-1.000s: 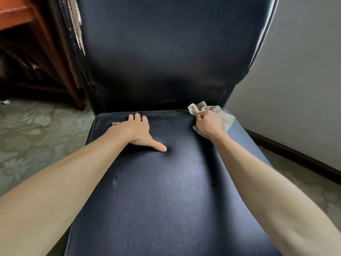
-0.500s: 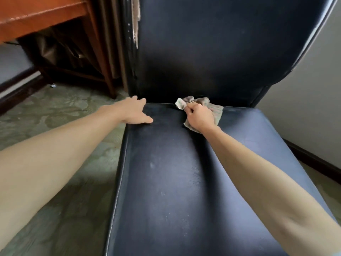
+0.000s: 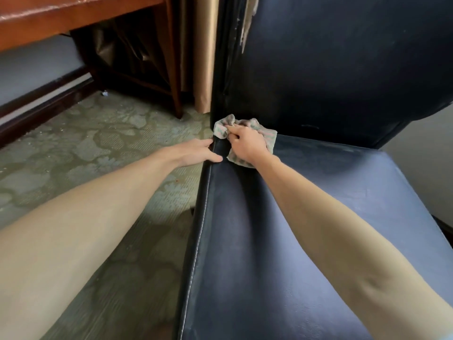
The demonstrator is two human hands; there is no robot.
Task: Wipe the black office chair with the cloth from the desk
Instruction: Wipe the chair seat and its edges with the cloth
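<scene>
**Cloth** [image 3: 221, 128]: small and pale, with faint green and pink stripes, bunched into soft folds. I find it at the rear left corner of the black office chair [image 3: 318, 229], lying on the seat [image 3: 245, 266] and touching the foot of the backrest [image 3: 343, 69].

**Right hand** [image 3: 247, 146]: fingers curled round the cloth, gripping it and pressing it onto the seat. The forearm stretches along the seat.

**Left hand** [image 3: 196, 152]: fingers straight and relaxed, holding nothing. It is laid over the seat's left edge just beside the cloth, with the thumb on the top face.

**Chair surfaces:** smooth, dark leather-like cover with a dull sheen. I note a greyish haze on the seat. A line of white stitching [image 3: 196, 253] runs down the left side. The backrest is tall and upright, and its left edge is peeling [image 3: 247, 23], baring a pale layer.

**Carpet** [image 3: 85, 148]: grey-green with a worn, flat-woven floral pattern, scattered with pale specks. One small light scrap [image 3: 104, 93] lies near the baseboard.

**Worktop** [image 3: 73, 13]: glossy reddish-brown wood at upper left, with a tapered leg [image 3: 175, 69]. The space under it is dark, and I cannot tell what is there.

**Curtain** [image 3: 204, 57]: tan with a soft sheen, hanging between the leg and the backrest.

**Walls:** pale, with a dark wooden baseboard [image 3: 36, 111] on the left. A plain wall [image 3: 429, 148] stands to the right of the chair.
</scene>
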